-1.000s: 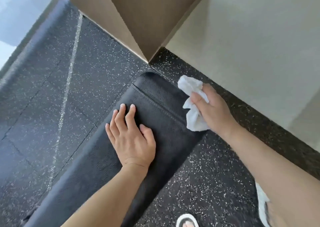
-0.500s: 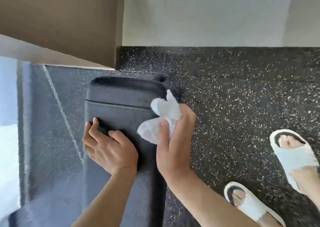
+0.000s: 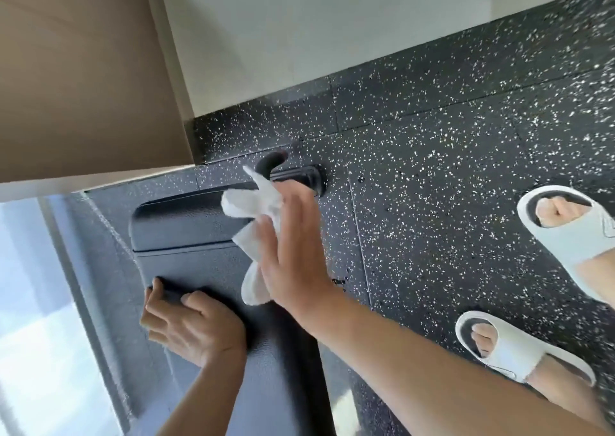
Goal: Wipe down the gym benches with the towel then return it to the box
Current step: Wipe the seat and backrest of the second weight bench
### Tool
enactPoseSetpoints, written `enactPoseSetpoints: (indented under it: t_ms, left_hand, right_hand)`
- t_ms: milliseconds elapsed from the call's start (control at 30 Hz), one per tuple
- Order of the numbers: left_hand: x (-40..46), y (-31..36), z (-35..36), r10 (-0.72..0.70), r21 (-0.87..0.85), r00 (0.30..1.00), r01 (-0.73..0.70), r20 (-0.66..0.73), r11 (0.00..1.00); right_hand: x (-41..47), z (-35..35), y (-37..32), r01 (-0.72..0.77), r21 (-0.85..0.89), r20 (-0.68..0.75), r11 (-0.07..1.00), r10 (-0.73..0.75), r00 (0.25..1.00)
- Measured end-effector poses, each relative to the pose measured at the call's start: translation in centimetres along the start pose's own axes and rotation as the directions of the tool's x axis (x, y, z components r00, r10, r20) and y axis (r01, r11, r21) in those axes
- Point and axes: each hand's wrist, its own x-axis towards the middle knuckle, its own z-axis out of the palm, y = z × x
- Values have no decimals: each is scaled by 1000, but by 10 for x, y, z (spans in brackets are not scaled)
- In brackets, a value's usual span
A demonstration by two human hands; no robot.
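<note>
A: What's around the bench [image 3: 199,259] on my feed?

B: I see speckled black floor [image 3: 432,156] on its right side, a pale wall [image 3: 299,36] beyond the head end, and a tan panel [image 3: 83,86] at upper left that overhangs the corner. Two white slippers [image 3: 519,349] stand on the floor well to the right. A bright strip, glass I think, runs down the left edge.

A: And the towel [image 3: 256,209]?

B: I see it bunched, white, at the bench's right edge near the head end. The right hand [image 3: 293,256] grips it, fingers closed over the cloth, which sticks out past them above and below.

A: The left hand [image 3: 191,325]?

B: It grasps the bench's left edge, fingers curled over the side and thumb on top.

A: Anything in the way?

B: A black bar [image 3: 296,177] of the frame pokes out just past the towel, with a curved black stub [image 3: 271,162] at its inner end.

A: What can't you make out?

B: The right hand and towel are motion-blurred, so I cannot tell whether the cloth presses on the pad or only brushes its side. The hand hides the bench edge there. Both forearms cover the near pad, and the bench's foot end is cut off at the bottom. No box is in my view.
</note>
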Motion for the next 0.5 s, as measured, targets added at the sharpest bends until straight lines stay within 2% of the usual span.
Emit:
enactPoseSetpoints:
  t_ms: [67, 167, 267, 367, 500]
  left_hand:
    - [0, 0, -1, 2, -4, 1000, -2, 5, 1000]
    - [0, 3, -2, -17, -5, 1000, 17, 13, 1000]
    - [1, 4, -3, -3, -5, 1000, 3, 15, 1000]
    - [1, 3, -4, 7, 4, 1000, -7, 10, 1000]
    - [1, 3, -2, -1, 1, 1000, 1, 6, 1000]
  right_hand:
    - [34, 4, -4, 2, -28, 5, 1000, -2, 1000]
    - [25, 4, 2, 4, -30, -20, 1000, -5, 1000]
    - [-37, 1, 17, -93, 3, -76, 996, 93, 993]
    - [-121, 2, 26, -243, 13, -57, 970, 243, 968]
    - [-161, -3, 32, -270, -26, -3, 963, 270, 963]
